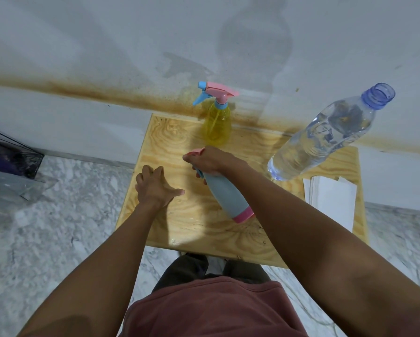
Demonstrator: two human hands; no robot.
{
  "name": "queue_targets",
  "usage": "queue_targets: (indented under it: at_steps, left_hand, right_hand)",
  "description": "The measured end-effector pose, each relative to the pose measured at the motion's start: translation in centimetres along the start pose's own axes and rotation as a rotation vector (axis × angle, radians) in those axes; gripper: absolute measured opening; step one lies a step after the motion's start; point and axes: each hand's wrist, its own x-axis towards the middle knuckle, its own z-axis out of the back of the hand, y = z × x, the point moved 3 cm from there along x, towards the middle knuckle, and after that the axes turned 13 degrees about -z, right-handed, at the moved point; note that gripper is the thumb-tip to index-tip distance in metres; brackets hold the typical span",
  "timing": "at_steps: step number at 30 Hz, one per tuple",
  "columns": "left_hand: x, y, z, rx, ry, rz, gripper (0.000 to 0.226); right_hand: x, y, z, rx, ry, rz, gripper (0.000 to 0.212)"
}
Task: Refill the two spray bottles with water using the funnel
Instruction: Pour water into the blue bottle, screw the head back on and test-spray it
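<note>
Two spray bottles are on the worktop [165,132]. The yellow bottle [216,125] stands at the back edge, close to the wall [107,45], with its trigger head fitted. The blue bottle [226,198] is near the middle. The right hand [211,161] is clamped round its pink trigger head. The left hand [155,188] lies flat on the wood just beside it, fingers spread, holding nothing. No funnel is in view.

Hazards:
- The water bottle [320,142] stands on the right with no cap on its neck, close to the right forearm. A sideways sweep of that arm would probably knock it over and soak the white paper [333,200] next to it.
- The blue bottle is held only at the top. If the head is twisted with the body unsupported, the bottle may turn or tip. The left hand should steady the body.
- Pouring without the funnel into so narrow a neck would likely spill.

Surface and room: the worktop is a small square of bare plywood. A glossy patch near its front edge may be wet, though this cannot be confirmed. The wall carries a brown stain band. The floor [58,215] is pale marble pattern, with a dark bag [9,156] on the left.
</note>
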Motion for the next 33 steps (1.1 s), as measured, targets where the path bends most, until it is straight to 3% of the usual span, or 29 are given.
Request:
queue_targets:
  at_steps: [15, 20, 22, 24, 27, 30, 33]
  left_hand:
    - [-0.6, -0.4, 0.5, -0.035, 0.009, 0.002, 0.106]
    - [-0.9, -0.7, 1.4, -0.095, 0.050, -0.015, 0.101]
    - [-1.4, -2.0, 2.9, -0.261, 0.013, -0.124, 0.091]
    - [-2.6, -3.7, 4.6, -0.517, 0.102, -0.295, 0.086]
    - [-4.3, -5.8, 6.1, -0.667, 0.223, -0.446, 0.102]
    - [-4.5, -7.7, 7.1, -0.704, 0.028, -0.487, 0.098]
    - [-4.2, -8.8, 8.1, -0.737, -0.175, -0.517, 0.080]
  right_hand:
    - [-2.1, -0.7, 0.6, 0.054, -0.047, -0.010, 0.047]
    - [-4.1, -0.4, 1.2, 0.292, -0.129, 0.218, 0.047]
    - [-5.5, -0.4, 1.8, 0.427, -0.186, 0.328, 0.039]
    - [-7.0, -0.5, 2.4, 0.541, -0.267, 0.389, 0.034]
    - [-8.9, -0.2, 2.9, 0.691, -0.334, 0.433, 0.025]
    - [-9.7, 0.9, 2.9, 0.763, -0.288, 0.473, 0.005]
    - [-9.9, 2.4, 2.9, 0.751, -0.311, 0.517, 0.006]
